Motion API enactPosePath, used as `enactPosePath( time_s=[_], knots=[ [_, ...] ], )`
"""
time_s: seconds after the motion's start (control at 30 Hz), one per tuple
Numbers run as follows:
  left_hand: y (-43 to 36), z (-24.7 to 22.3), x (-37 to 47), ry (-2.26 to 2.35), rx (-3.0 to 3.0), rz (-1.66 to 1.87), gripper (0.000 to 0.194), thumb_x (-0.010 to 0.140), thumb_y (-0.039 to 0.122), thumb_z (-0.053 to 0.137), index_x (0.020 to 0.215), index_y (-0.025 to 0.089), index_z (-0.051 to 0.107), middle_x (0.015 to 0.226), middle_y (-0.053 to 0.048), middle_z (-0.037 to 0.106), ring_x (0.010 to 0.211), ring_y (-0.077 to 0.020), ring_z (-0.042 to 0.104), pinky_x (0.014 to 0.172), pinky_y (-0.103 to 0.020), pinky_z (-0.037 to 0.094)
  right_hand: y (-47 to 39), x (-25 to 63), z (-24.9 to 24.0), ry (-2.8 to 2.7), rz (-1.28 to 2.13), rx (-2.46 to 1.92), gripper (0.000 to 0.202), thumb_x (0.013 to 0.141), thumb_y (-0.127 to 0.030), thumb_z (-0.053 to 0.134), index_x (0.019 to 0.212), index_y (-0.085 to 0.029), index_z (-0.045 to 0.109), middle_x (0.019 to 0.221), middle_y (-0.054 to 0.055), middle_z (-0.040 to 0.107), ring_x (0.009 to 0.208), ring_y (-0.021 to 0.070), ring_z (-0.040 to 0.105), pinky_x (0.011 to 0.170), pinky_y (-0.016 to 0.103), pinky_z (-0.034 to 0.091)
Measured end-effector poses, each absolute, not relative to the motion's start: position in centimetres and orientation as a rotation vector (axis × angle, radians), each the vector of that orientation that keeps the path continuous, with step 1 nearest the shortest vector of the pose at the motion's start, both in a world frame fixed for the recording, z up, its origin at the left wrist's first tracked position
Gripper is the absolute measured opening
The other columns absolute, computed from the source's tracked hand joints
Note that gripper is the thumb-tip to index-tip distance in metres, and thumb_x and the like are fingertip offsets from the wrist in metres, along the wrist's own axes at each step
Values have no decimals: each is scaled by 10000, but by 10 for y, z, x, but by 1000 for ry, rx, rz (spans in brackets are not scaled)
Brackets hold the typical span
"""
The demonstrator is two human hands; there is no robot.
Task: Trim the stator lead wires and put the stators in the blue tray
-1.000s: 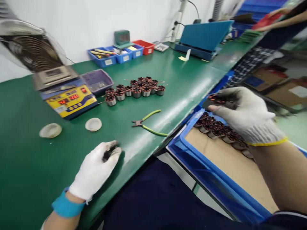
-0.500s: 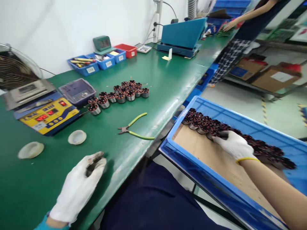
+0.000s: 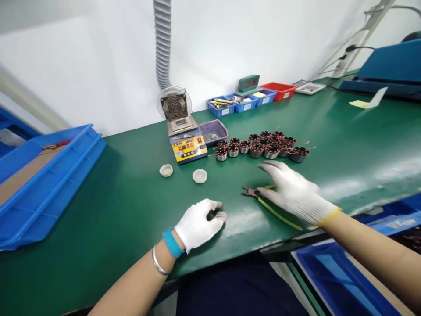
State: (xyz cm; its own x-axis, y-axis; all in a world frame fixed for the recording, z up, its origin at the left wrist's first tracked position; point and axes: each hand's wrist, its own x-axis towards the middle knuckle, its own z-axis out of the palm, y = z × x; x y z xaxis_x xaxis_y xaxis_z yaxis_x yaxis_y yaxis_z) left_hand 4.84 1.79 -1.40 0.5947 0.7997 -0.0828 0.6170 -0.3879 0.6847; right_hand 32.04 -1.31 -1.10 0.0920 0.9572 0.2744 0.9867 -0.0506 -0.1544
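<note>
My left hand (image 3: pixel 201 223), in a white glove with dark-stained fingertips, rests on the green bench (image 3: pixel 138 228). Its fingers are loosely curled, with a gap to the thumb, and I see nothing held there. My right hand (image 3: pixel 289 186), also gloved and slightly blurred, reaches over the side cutters (image 3: pixel 274 212) with thumb and fingers apart and nothing between them. It covers part of their green handles; whether it touches them I cannot tell. Beyond its fingertips stands a cluster of copper-wound motor stators (image 3: pixel 256 150), some with wire leads sticking out.
A yellow-fronted solder pot (image 3: pixel 189 149) stands behind two small pale cups (image 3: pixel 199 176). Next to it is a purple tray (image 3: pixel 213 131). Small blue bins (image 3: pixel 225 111) and a red bin (image 3: pixel 279 91) line the wall. Large blue crates lie left (image 3: pixel 62 175) and lower right (image 3: pixel 329 267).
My view has swung left. My right hand has left the stators in the blue crate and is over the bench by the cutters. My left hand still rests on the bench.
</note>
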Motion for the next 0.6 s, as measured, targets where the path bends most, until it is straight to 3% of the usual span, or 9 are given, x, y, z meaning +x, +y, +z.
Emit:
enactPosePath(
  time_s=[0.1,0.23,0.47,0.6],
  knots=[
    [16,-10,49,1116,2135,334,385,834,398,528,1103,169,682,1079,-77,718,987,-236,667,904,-360,511,62,287,3,-2021,-142,-2059,580,779,-380,629,1322,-204,523,1440,125,428,1226,302,507,982,422,468],
    [19,-8,50,1126,2158,356,362,821,382,531,1070,181,699,1074,-75,722,1000,-233,668,918,-348,509,117,266,1,-2054,-172,-2060,436,798,-366,653,1167,-138,604,1357,163,485,1182,318,513,955,478,459],
    [14,-11,49,1052,2177,362,392,828,394,470,1077,178,682,1099,-88,713,1013,-245,653,953,-394,486,100,258,24,-2162,-236,-2001,368,920,-379,561,1197,-137,574,1251,105,560,1150,222,547,986,470,462],
    [23,-17,48,1188,1946,392,530,732,577,530,1067,192,669,1186,-96,689,1129,-293,609,1042,-438,430,88,258,39,-2200,-158,-2007,342,900,-383,588,1134,-134,606,1248,98,571,1187,230,526,1020,483,429]
  ],
)
